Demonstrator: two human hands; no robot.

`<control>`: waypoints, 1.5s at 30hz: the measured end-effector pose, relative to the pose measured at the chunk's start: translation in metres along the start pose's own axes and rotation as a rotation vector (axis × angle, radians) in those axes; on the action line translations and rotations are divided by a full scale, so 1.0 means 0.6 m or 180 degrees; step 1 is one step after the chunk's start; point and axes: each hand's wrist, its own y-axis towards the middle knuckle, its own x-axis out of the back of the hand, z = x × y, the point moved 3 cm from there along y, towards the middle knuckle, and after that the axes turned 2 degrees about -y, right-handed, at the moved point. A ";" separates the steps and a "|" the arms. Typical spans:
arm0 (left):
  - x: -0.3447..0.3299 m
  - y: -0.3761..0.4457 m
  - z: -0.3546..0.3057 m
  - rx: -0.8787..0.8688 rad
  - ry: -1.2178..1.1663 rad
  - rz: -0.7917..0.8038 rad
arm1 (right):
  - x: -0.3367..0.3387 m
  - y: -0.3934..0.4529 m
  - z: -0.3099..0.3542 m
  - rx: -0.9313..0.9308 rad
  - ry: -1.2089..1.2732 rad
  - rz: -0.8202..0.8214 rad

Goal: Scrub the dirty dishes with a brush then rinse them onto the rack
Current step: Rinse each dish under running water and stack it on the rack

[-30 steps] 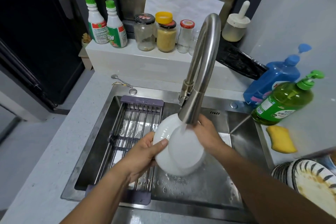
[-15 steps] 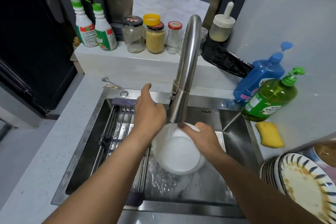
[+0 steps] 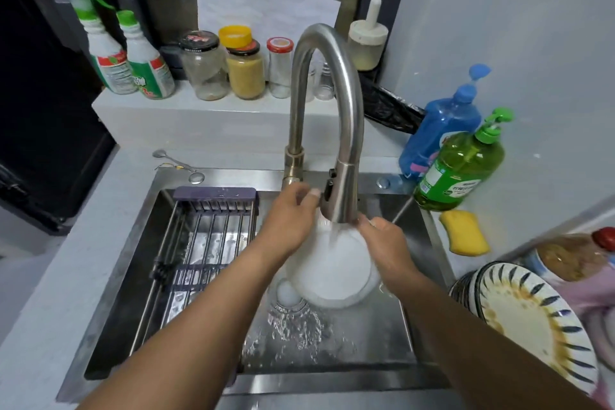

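The right hand (image 3: 382, 243) pinches the far rim of the white bowl (image 3: 332, 270) under the faucet's (image 3: 342, 156) running water above the sink (image 3: 332, 376), while the left hand (image 3: 289, 220), fingers curled, seems to reach the faucet base, left of which lies the rack (image 3: 206, 243).
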 end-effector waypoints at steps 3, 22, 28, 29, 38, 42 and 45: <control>0.015 -0.022 0.068 0.0718 -0.0679 0.0648 | 0.013 0.009 -0.007 -0.0348 0.0259 0.0098; -0.040 -0.098 0.155 0.1269 -0.2185 0.0742 | -0.137 -0.023 0.061 0.0023 -0.1315 0.0909; -0.021 -0.094 0.167 0.1542 -0.3324 0.0455 | -0.146 -0.054 0.049 0.0824 -0.1532 0.1695; -0.019 -0.095 0.169 0.1557 -0.3385 0.0448 | -0.145 -0.058 0.045 0.0897 -0.1647 0.1755; -0.001 -0.104 0.159 0.1433 -0.3166 0.0540 | -0.109 0.005 0.002 0.0380 -0.2005 0.0832; 0.015 -0.108 0.158 0.1358 -0.3183 0.0568 | -0.070 0.032 -0.010 -0.0105 -0.1969 0.0666; 0.018 -0.105 0.167 0.1428 -0.3371 0.0623 | -0.069 0.049 -0.060 -0.0890 -0.0381 0.0971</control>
